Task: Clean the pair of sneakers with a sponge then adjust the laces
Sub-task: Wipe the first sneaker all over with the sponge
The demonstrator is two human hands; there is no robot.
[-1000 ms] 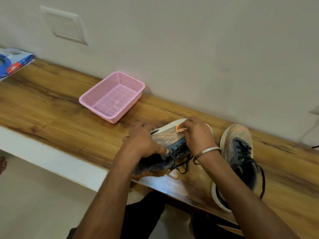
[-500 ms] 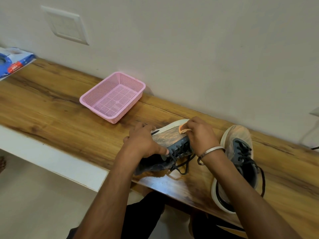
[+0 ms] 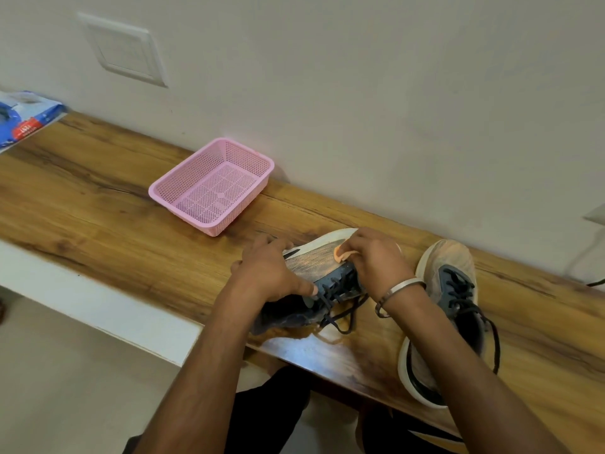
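Note:
A sneaker [image 3: 316,265] with a brown-grey knit upper, white sole and dark laces lies tilted on its side on the wooden counter [image 3: 98,204]. My left hand [image 3: 268,273] grips its side, thumb near the laces. My right hand [image 3: 373,257] presses a small orange sponge [image 3: 342,253] against the upper near the toe; most of the sponge is hidden under my fingers. The second sneaker [image 3: 448,290] stands upright to the right, its laces loose, partly hidden behind my right forearm.
A pink mesh basket [image 3: 163,191] with nothing in it sits by the wall to the left of the sneakers. A blue and white packet [image 3: 23,119] lies at the far left end. The counter's front edge runs just below the held sneaker. A wet patch [image 3: 311,345] shines there.
My right hand with the sponge has shifted slightly along the sneaker's upper. My left hand and both sneakers stay where they were.

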